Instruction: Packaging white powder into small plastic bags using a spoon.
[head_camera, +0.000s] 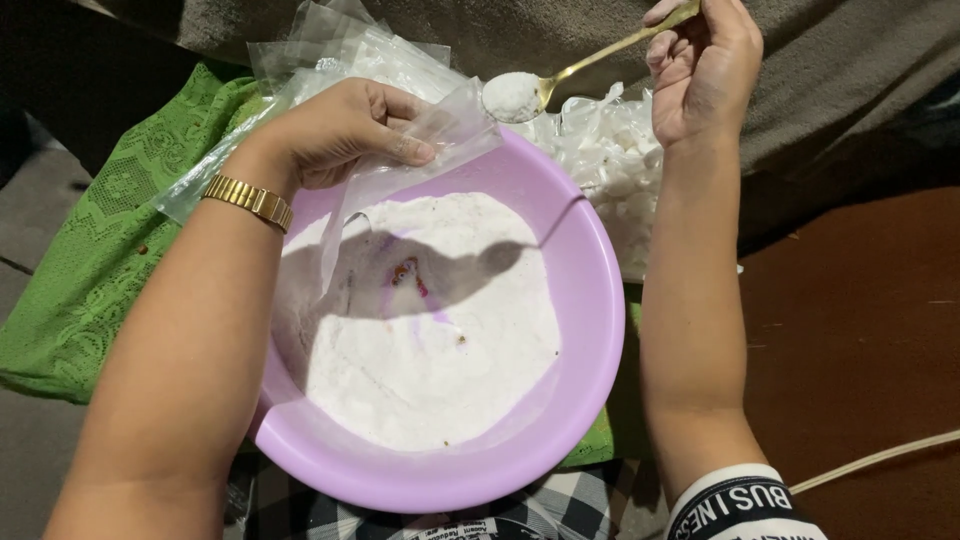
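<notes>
My left hand (345, 130) pinches a small clear plastic bag (440, 135) over the far rim of a lilac plastic bowl (590, 330) that holds white powder (440, 330). My right hand (705, 65) grips a thin gold spoon (590, 62) by its handle. The spoon's bowl is heaped with white powder (510, 95) and hovers right at the bag's mouth. A gold watch band (250, 198) is on my left wrist.
More clear plastic bags (340, 45) lie behind the bowl, and a heap of filled white packets (610, 165) sits at its far right. A green lace cloth (100, 250) lies to the left. A pale cord (880, 458) crosses the brown floor on the right.
</notes>
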